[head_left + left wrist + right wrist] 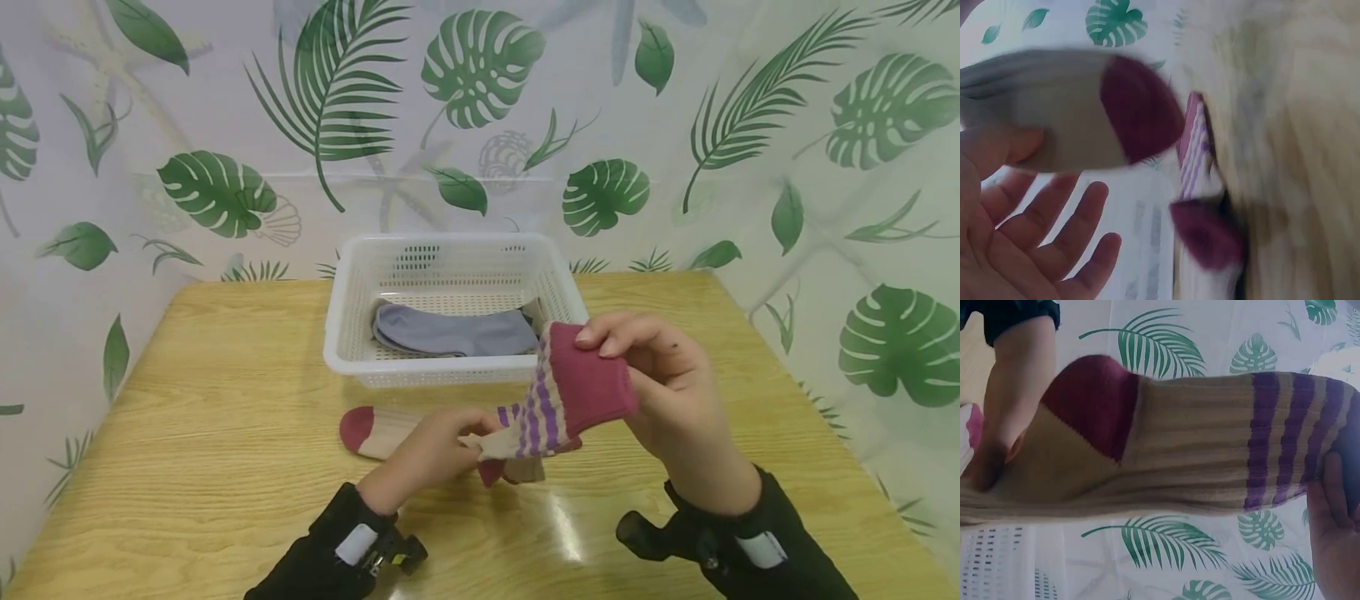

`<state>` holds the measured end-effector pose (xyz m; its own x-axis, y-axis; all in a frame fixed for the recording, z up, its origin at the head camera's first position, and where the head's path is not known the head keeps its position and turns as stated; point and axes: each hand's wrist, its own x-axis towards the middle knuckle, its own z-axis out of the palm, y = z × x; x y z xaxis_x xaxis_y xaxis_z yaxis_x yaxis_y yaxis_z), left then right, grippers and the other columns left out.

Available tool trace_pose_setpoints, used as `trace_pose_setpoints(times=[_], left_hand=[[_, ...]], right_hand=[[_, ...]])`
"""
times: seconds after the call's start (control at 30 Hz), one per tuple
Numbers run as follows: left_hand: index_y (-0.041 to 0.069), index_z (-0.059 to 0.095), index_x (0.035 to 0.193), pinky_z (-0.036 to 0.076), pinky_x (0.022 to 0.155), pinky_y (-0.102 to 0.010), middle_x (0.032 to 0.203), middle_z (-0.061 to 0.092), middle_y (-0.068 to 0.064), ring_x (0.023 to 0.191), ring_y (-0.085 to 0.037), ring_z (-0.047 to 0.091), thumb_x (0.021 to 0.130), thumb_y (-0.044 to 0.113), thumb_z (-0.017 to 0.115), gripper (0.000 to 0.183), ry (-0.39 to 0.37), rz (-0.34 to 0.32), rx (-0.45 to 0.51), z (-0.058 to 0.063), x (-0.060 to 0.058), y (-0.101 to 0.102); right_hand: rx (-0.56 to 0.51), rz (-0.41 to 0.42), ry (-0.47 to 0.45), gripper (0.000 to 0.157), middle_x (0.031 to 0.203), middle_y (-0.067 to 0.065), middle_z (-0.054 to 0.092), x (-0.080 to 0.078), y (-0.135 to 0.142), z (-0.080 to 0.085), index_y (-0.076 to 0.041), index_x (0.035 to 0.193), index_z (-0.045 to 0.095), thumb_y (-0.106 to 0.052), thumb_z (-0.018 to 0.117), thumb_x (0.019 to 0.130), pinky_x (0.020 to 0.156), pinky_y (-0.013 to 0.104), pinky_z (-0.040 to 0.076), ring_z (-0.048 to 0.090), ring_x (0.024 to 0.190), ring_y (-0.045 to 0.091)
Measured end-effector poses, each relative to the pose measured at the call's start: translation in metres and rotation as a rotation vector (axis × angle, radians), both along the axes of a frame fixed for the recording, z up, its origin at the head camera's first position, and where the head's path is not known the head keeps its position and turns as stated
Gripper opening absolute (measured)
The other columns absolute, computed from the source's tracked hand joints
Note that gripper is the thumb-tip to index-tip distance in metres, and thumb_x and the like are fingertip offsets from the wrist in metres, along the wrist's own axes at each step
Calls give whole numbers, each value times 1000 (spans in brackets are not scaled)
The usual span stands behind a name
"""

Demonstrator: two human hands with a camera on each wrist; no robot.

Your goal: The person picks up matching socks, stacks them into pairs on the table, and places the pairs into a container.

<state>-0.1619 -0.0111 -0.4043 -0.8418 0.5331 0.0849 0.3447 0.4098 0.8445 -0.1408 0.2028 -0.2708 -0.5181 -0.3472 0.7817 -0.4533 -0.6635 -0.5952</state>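
Note:
A beige sock with purple stripes and a maroon cuff (592, 379) is stretched between my two hands above the table. My right hand (671, 396) pinches the cuff at its upper right end. With thumb and fingers, my left hand (450, 446) grips the foot part; in the left wrist view the maroon toe (1141, 109) sticks out past the thumb. The right wrist view shows the sock's maroon heel (1094, 403) and ribbed leg side-on. Beneath, a matching sock (360, 429) lies on the table, partly hidden by my left hand and the held sock.
Behind the socks stands a white perforated plastic basket (341, 333) with folded grey-blue socks (457, 331) inside. Some darker fabric shows at the right of them. The wooden table (187, 433) meets a leaf-patterned cloth (480, 200) at its back and sides.

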Motion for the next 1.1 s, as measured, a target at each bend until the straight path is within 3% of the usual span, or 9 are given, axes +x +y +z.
trace_pose_setpoints(times=[0.13,0.27,0.4,0.47,0.57,0.67,0.77,0.9,1.1], left_hand=[[16,66,87,54,76,-39,93,71,-2,90,-17,63,76,7,63,15,37,154,25,9,1,-22],[11,66,81,57,67,-34,84,68,-4,77,-13,61,72,-3,61,17,280,325,73,16,1,-51],[10,69,73,53,64,-32,83,69,-4,76,-16,59,69,-12,61,24,528,429,-32,9,2,-73],[12,71,72,52,70,-36,86,70,-5,81,-20,60,68,-11,63,24,555,403,-163,2,3,-80],[12,73,83,51,83,-45,100,71,-9,95,-28,62,72,1,69,16,458,259,-363,-7,7,-88],[13,72,98,47,92,-53,114,67,-14,107,-35,59,79,20,70,20,306,165,-442,-10,10,-94],[8,70,106,46,91,-56,116,65,-20,107,-39,58,84,28,66,30,231,273,-462,-9,11,-102],[-1,65,106,54,68,-46,99,68,-21,83,-34,63,86,37,64,44,121,479,-579,-7,13,-116],[5,62,80,37,47,-29,64,58,-3,56,-17,49,81,44,67,39,-82,482,-615,-12,12,-122]], right_hand=[[-16,29,-49,18,116,21,62,-4,10,-3,14,105,56,11,47,90,85,29,55,53,110,30],[89,-65,-122,29,115,16,63,-9,25,-15,11,103,58,20,34,89,85,27,54,54,111,27],[463,-379,-182,40,106,3,67,-22,38,-48,3,93,62,24,29,83,78,20,52,58,104,16],[739,-490,-215,38,105,3,68,-31,42,-71,0,91,63,22,33,82,77,19,51,60,100,12],[1137,-564,-213,33,109,14,67,-40,43,-103,-2,93,65,16,41,80,70,26,51,59,89,16],[1381,-605,-182,29,115,27,62,-45,45,-123,0,103,63,10,47,81,64,32,51,58,81,21],[1477,-680,-233,29,115,31,59,-46,46,-132,6,115,56,-1,52,86,62,35,54,62,80,27],[1559,-734,-335,33,96,20,66,-47,46,-140,4,109,59,-24,59,90,61,33,53,63,76,21],[1652,-784,-355,24,67,3,53,-52,46,-153,-8,78,56,-29,67,85,52,27,37,47,60,15]])
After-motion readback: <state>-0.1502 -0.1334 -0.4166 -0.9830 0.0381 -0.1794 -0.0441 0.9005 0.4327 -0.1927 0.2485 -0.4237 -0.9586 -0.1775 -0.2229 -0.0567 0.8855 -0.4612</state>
